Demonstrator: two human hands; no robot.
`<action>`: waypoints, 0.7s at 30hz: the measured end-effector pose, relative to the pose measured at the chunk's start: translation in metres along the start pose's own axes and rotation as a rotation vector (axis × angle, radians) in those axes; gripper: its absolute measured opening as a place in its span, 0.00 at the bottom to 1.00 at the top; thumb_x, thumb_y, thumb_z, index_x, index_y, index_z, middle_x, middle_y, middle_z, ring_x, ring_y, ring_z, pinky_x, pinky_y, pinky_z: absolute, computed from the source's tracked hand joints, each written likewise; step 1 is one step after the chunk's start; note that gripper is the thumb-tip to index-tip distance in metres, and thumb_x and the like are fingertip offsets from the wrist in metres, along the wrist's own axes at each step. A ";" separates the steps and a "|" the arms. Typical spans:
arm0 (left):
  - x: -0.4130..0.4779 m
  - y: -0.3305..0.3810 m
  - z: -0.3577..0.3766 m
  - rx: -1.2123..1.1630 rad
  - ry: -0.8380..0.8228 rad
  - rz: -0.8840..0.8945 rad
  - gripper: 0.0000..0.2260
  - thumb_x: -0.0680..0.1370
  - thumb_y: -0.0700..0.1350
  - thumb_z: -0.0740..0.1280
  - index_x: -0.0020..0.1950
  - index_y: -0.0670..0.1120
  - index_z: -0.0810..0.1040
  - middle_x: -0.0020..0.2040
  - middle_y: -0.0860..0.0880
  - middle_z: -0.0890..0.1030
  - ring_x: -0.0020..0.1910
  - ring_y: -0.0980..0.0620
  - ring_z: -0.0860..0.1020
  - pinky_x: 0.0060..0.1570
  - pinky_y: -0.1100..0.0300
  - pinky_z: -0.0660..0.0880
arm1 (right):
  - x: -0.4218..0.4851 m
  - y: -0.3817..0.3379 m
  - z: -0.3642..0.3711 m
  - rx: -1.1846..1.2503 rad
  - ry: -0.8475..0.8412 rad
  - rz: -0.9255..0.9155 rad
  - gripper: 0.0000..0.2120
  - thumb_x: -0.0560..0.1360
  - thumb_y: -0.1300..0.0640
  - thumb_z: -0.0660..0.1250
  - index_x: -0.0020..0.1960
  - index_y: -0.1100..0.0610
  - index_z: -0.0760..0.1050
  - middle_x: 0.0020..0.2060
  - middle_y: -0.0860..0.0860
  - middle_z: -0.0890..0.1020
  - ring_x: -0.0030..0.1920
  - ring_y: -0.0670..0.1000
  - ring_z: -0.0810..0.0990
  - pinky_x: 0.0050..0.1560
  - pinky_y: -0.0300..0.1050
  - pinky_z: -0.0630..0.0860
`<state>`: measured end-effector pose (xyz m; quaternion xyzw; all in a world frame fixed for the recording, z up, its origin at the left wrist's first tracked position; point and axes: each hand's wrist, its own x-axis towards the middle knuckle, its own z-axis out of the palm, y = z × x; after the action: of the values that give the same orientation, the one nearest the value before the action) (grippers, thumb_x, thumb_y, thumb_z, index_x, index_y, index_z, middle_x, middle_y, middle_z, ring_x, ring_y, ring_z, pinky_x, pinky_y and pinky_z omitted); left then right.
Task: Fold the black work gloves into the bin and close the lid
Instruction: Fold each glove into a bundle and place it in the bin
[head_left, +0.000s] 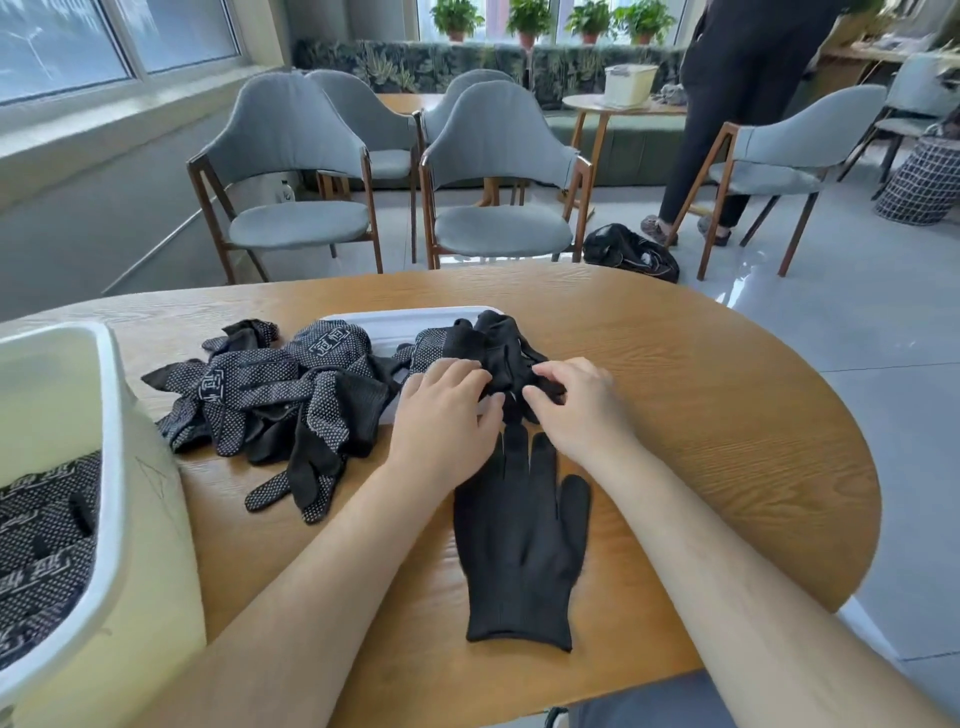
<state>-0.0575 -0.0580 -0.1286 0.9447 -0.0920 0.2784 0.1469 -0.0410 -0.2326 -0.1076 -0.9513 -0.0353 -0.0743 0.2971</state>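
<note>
Where the cream bin (156, 571) stands at the left edge of the tabletop (701, 415), folded gloves (41, 545) with white dots lie inside it. The white lid (405, 325) lies flat farther back, half buried under a loose pile of gloves (291, 384). At its right end the left hand (447, 410) and right hand (576, 405) both pinch a bunched glove (498, 348). Just nearer, a plain flat glove (519, 545) lies with its fingers pointing away.

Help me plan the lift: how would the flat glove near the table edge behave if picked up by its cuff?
Probably floppy: the piled gloves crumple limply. Likely light, since the flat glove looks thin knit. It shouldn't roll, lying flat on the table.
</note>
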 end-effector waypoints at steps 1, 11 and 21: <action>-0.002 -0.002 0.003 0.024 0.018 0.001 0.16 0.78 0.55 0.62 0.53 0.48 0.84 0.58 0.54 0.83 0.63 0.49 0.78 0.58 0.51 0.70 | 0.003 0.002 0.003 -0.066 0.003 0.010 0.17 0.81 0.42 0.64 0.66 0.45 0.79 0.62 0.46 0.77 0.65 0.53 0.72 0.66 0.51 0.70; -0.006 -0.007 0.009 0.056 0.058 -0.029 0.15 0.79 0.55 0.63 0.55 0.48 0.84 0.61 0.53 0.82 0.66 0.49 0.76 0.63 0.53 0.66 | 0.001 0.007 0.011 -0.180 0.083 -0.025 0.07 0.84 0.54 0.61 0.53 0.51 0.78 0.50 0.47 0.74 0.56 0.53 0.75 0.58 0.49 0.71; -0.006 -0.007 0.011 0.029 0.072 -0.050 0.12 0.77 0.53 0.65 0.54 0.48 0.82 0.61 0.54 0.81 0.65 0.49 0.77 0.57 0.49 0.72 | -0.022 0.001 -0.029 0.294 0.367 0.157 0.07 0.85 0.56 0.56 0.52 0.54 0.72 0.52 0.49 0.76 0.51 0.50 0.76 0.44 0.41 0.71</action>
<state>-0.0553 -0.0544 -0.1418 0.9381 -0.0590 0.3096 0.1433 -0.0656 -0.2506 -0.0886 -0.8682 0.0827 -0.2167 0.4388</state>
